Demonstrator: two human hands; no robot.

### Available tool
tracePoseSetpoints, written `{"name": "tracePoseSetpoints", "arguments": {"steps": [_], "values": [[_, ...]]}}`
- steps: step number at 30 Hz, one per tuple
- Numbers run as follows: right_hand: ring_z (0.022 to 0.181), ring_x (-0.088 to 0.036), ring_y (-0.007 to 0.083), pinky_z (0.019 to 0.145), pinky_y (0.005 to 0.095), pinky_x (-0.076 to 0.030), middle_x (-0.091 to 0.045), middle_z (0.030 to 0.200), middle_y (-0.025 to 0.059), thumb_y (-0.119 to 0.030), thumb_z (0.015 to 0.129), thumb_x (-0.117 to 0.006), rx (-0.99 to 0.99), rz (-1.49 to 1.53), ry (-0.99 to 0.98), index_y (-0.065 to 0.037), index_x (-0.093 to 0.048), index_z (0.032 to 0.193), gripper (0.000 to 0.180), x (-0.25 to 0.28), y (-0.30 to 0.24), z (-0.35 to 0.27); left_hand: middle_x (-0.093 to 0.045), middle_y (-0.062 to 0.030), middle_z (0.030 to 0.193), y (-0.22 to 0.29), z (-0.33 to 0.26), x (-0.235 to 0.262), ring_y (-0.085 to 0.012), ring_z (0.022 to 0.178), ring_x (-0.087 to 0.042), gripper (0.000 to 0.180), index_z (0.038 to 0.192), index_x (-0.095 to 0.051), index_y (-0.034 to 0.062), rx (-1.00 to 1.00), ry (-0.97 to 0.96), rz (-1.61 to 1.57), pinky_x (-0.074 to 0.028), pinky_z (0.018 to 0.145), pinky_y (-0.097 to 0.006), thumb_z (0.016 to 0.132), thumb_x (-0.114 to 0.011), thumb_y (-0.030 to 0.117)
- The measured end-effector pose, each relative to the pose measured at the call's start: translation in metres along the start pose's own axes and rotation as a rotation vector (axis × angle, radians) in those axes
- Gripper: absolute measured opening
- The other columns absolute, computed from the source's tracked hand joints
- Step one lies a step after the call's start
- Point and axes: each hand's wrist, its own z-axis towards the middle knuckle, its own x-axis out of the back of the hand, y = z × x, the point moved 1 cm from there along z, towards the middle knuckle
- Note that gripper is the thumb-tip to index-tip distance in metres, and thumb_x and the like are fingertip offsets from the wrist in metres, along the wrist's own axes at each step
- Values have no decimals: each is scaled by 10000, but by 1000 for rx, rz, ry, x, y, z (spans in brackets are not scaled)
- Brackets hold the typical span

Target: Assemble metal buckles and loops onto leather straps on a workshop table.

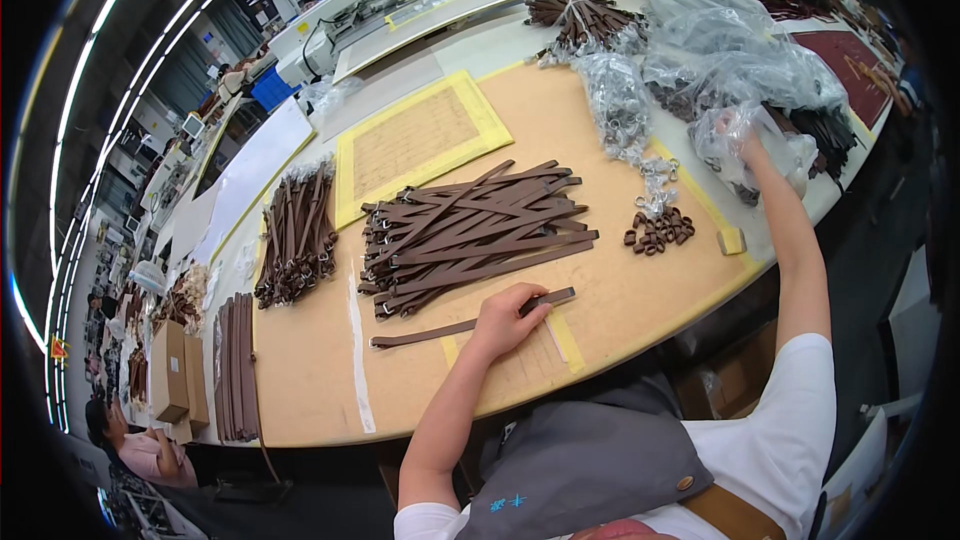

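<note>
A single brown strap (425,333) with a metal fitting at its left end lies near the table's front edge. My left hand (508,320) rests over that strap toward its right end, with thumb and fingers closed on it. Just beyond is a large pile of brown straps (470,230), many with metal fittings at their left ends. At the right, my right hand (738,130) reaches into a clear plastic bag (775,145); plastic blurs its fingers, and what they touch is hidden. Small brown loops (660,230) and silvery metal clasps (655,180) lie between my hands.
A bundle of straps (297,230) and a row of flat strips (236,365) lie left. Behind the pile is a yellow-edged board (420,145). Clear bags (720,40) and strap bundles (585,20) crowd the back right. Another person (150,450) sits far left.
</note>
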Motion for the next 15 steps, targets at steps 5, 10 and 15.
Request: {"name": "tracePoseSetpoints", "arguments": {"steps": [5, 10, 15], "values": [[1091, -623, 427, 938, 429, -480, -655, 1118, 274, -176, 928, -617, -119, -176, 9, 27, -608, 1151, 301, 27, -23, 10, -718, -103, 1000, 0, -4, 3, -261, 807, -696, 258, 1079, -691, 52, 5, 4, 30, -560, 723, -337, 878, -749, 203], [828, -617, 204, 754, 305, -476, -650, 893, 84, -211, 952, -641, -285, 719, 50, -12, -635, 1006, 206, 53, -58, -20, -714, -103, 1001, -2, -5, 2, -256, 796, -692, 255, 1082, -690, 54, -23, 11, 41, -556, 713, -328, 875, -747, 191], [762, -470, 28, 678, 203, -382, -540, 807, -74, -189, 984, -626, -234, 1063, 60, -81, -627, 924, 123, 95, -168, -123, -712, -99, 990, -2, -3, 0, -256, 787, -689, 254, 1078, -690, 59, -15, 8, 30, -553, 707, -329, 871, -751, 191]]}}
